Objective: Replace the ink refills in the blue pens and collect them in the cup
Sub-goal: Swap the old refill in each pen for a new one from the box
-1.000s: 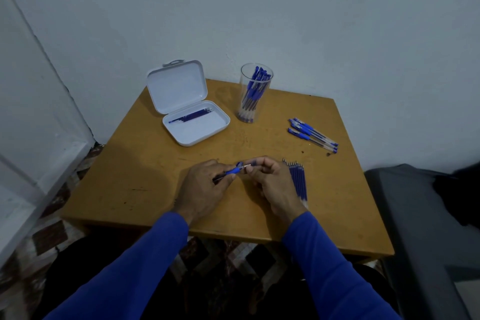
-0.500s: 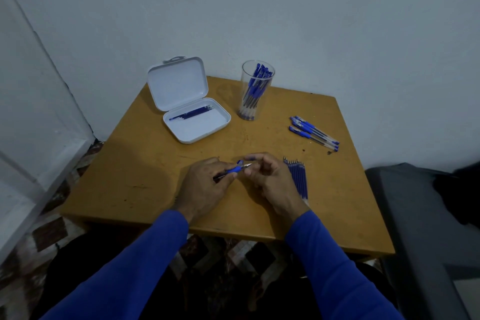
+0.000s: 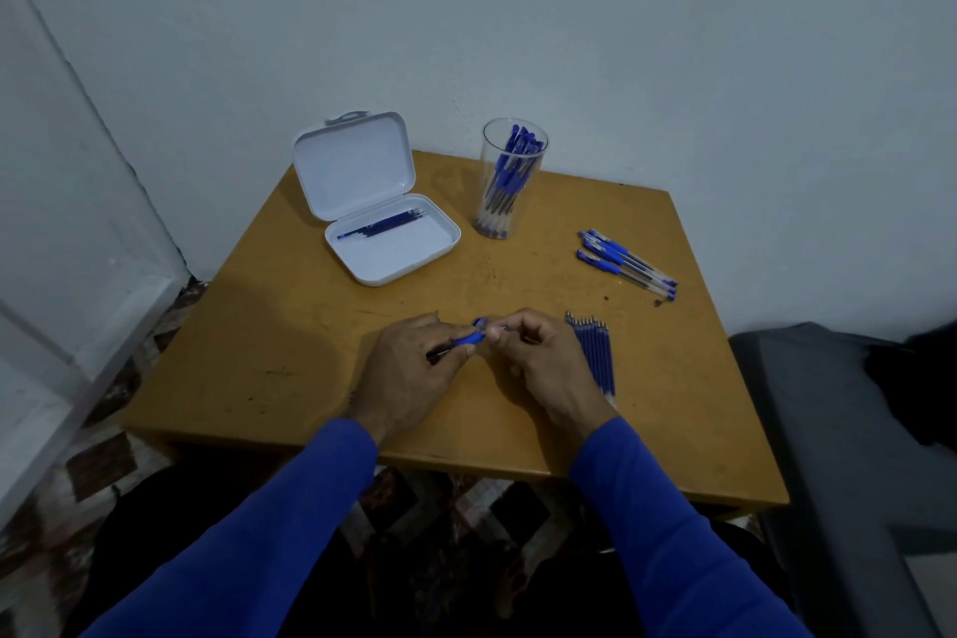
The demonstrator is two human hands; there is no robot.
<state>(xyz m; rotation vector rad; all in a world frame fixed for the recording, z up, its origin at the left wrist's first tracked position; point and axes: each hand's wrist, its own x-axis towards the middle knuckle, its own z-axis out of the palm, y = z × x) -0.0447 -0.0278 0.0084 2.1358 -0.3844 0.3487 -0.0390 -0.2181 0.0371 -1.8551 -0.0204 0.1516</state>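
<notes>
Your table [image 3: 290, 337] carries a cup [image 3: 510, 181] at the back; left of the cup an open case [image 3: 393, 244], right of it pens [image 3: 626, 264], nearer you refills [image 3: 595, 358].

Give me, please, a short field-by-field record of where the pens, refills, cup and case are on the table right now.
left hand: left hand grips the pen being worked on
right hand: right hand pinches the pen's tip end
cup: clear cup at the back, holding blue pens
loose pens: pens lying back right
refills: refills in a row beside the right hand
case: white case, lid open, some refills inside
table: wooden table
</notes>
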